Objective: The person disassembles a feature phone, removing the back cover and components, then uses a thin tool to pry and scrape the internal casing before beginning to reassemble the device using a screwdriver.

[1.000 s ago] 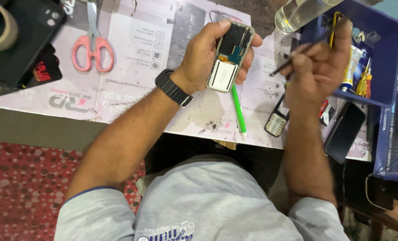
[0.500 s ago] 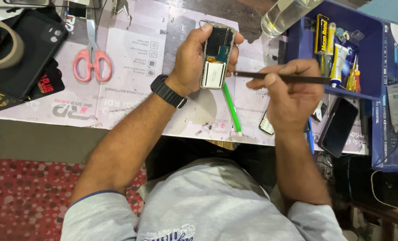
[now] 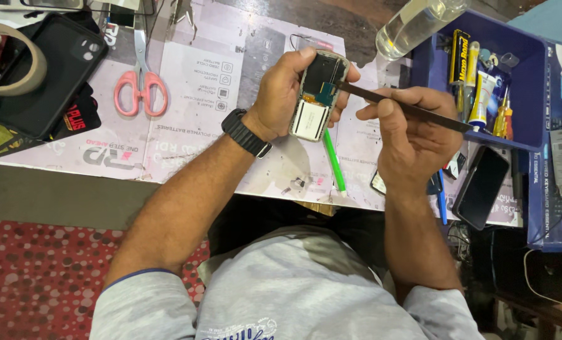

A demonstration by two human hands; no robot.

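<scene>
Step in hand, as judged: prying or probing inside an opened phone. The left hand (image 3: 287, 94) is closed around the phone (image 3: 315, 94), back cover off, board and pale battery facing up, held clear above the table (image 3: 60, 195). The right hand (image 3: 407, 135) pinches a thin dark tool (image 3: 407, 108) between thumb and fingers; its tip meets the phone's upper edge by the board.

To do this well: keep the left grip firm on the phone's sides, away from the board; keep the tool shallow, levering at the frame, not the battery; small force only.

Surface: the table is covered with printed paper sheets (image 3: 193, 82). Left of the left grip lie a black case (image 3: 41, 75) and pink scissors (image 3: 141, 88). Below it, a green pen (image 3: 334, 164). Right of the right grip, a blue tray (image 3: 533, 94) of tubes and small tools, and a dark phone (image 3: 481, 187). Above, a clear bottle (image 3: 413, 25).

Room: a red dotted rug (image 3: 35, 277) below the table edge.
</scene>
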